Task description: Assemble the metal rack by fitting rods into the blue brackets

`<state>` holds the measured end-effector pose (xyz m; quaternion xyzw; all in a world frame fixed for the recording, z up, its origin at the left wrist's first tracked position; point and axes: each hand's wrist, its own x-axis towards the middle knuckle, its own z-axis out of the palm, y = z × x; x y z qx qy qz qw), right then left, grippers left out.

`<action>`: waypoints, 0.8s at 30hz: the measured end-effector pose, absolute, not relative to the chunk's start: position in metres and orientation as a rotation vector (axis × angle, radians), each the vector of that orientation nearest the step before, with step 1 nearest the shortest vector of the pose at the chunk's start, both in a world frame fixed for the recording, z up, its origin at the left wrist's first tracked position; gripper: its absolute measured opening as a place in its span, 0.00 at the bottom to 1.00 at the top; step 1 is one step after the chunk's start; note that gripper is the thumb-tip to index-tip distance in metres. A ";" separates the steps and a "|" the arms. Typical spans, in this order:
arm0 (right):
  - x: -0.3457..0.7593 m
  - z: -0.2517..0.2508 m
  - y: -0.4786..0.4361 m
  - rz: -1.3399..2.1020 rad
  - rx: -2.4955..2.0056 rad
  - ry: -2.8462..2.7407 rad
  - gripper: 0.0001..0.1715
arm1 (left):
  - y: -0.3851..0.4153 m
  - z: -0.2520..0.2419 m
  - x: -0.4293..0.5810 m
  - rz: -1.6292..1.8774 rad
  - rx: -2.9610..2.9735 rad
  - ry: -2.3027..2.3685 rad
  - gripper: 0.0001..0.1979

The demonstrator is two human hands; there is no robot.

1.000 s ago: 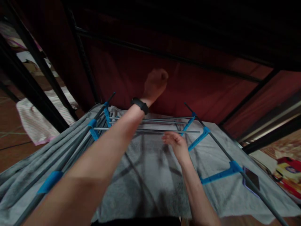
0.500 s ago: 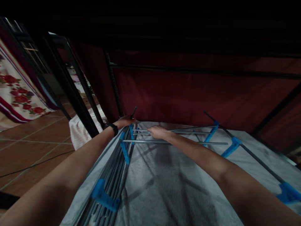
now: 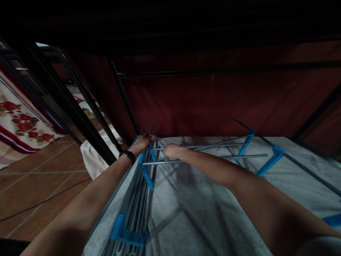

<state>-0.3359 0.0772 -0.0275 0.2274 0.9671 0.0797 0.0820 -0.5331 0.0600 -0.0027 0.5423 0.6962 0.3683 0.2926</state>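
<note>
My right hand (image 3: 172, 151) is closed round a thin metal rod (image 3: 183, 147) near its left end. My left hand (image 3: 143, 143), with a dark band on its wrist, is closed at the far end of a bundle of grey metal rods (image 3: 135, 199), gripping the pole beside a blue plastic bracket (image 3: 151, 150). Another blue bracket (image 3: 146, 172) stands nearer, with a metal rod (image 3: 160, 162) reaching from it to the right. Closer still, a blue bracket (image 3: 128, 233) spans the bundle. On the right, blue brackets (image 3: 270, 161) sit along a long pole (image 3: 309, 172).
Everything lies on a grey cloth (image 3: 191, 213). Black metal frame bars (image 3: 71, 103) rise at the left, and a dark red cloth (image 3: 202, 103) hangs behind. Striped fabric (image 3: 93, 153), a floral cloth (image 3: 26, 124) and a cable (image 3: 39, 204) on the tiled floor are at the left.
The view has shifted slightly. My right hand and the rod in it have moved a little toward the left bracket, and the crossing rods are now more slanted. My left hand keeps its place at the pole.
</note>
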 end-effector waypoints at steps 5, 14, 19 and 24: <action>-0.325 -0.007 0.091 -0.068 0.926 2.978 0.25 | 0.063 -0.008 -0.539 1.046 1.378 1.763 0.19; -0.312 0.006 0.101 -0.338 1.116 3.109 0.20 | 0.059 -0.001 -0.522 1.321 1.021 1.666 0.10; -0.307 0.005 0.105 -0.351 1.125 3.097 0.20 | 0.064 0.010 -0.509 1.394 0.881 1.544 0.05; -0.301 0.003 0.116 -0.443 1.107 3.142 0.29 | 0.075 0.004 -0.507 1.356 0.911 1.491 0.08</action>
